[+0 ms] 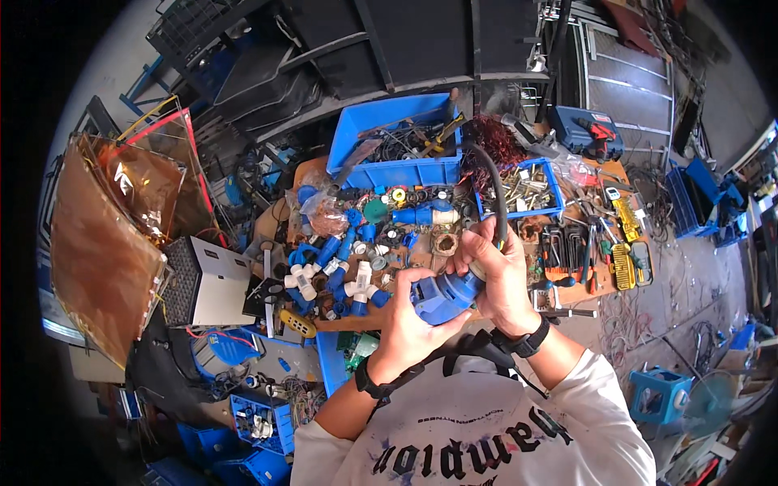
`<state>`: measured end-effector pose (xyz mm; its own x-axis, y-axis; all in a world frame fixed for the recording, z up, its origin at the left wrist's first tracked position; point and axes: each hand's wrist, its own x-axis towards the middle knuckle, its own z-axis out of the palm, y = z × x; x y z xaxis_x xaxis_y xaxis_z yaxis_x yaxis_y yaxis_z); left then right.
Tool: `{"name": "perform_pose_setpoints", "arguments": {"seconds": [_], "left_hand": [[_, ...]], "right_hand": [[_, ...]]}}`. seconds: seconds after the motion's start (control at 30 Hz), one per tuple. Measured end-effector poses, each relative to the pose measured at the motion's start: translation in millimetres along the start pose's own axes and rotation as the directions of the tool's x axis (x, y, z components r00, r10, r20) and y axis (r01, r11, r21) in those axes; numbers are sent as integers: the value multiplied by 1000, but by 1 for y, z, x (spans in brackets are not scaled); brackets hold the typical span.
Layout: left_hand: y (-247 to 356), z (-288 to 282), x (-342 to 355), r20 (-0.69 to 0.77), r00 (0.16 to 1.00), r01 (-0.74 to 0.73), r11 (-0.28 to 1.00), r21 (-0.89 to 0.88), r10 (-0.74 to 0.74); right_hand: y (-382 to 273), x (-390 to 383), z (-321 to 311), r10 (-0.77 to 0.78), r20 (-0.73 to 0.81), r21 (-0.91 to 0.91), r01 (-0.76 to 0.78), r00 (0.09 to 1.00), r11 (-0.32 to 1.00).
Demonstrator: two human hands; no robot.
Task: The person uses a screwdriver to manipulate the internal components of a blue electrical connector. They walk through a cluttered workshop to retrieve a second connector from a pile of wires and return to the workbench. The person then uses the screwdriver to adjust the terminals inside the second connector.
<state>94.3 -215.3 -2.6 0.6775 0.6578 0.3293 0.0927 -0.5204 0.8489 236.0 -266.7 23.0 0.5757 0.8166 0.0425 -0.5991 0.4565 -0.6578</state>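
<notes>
Gripping a blue plug (444, 296) with both hands above the near edge of a cluttered workbench (421, 253). Left hand (413, 312) closed around the plug's body from below; right hand (496, 271) closed over its far end, where a thick black cable (494, 190) enters and arches away toward the far side. Plug and cable seemingly joined already, though whether the housing is fully fastened cannot be told; any tightening or closing judged still to come. Left of the hands, a scatter of blue and white fittings (324, 271); far behind, a blue bin (397, 142) of parts; to the right, a small blue tray (528, 188) of metal pieces and a row of screwdrivers (567, 251).
</notes>
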Motion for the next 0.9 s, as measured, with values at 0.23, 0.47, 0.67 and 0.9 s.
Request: {"name": "perform_pose_setpoints", "arguments": {"seconds": [0.23,0.47,0.67,0.9], "left_hand": [[0,-9,4,62,998,4,998,-62,-1],[-15,2,14,89,995,70,981,-182,-55],[13,19,19,-151,962,-117,840,530,229],[7,30,24,-172,969,-107,925,366,180]], "right_hand": [[0,2,-1,4,48,41,-6,999,999],[5,13,-6,-43,-79,-25,41,996,999],[2,14,4,-67,-216,-31,62,974,998],[-4,14,0,-181,-110,-122,167,977,978]]}}
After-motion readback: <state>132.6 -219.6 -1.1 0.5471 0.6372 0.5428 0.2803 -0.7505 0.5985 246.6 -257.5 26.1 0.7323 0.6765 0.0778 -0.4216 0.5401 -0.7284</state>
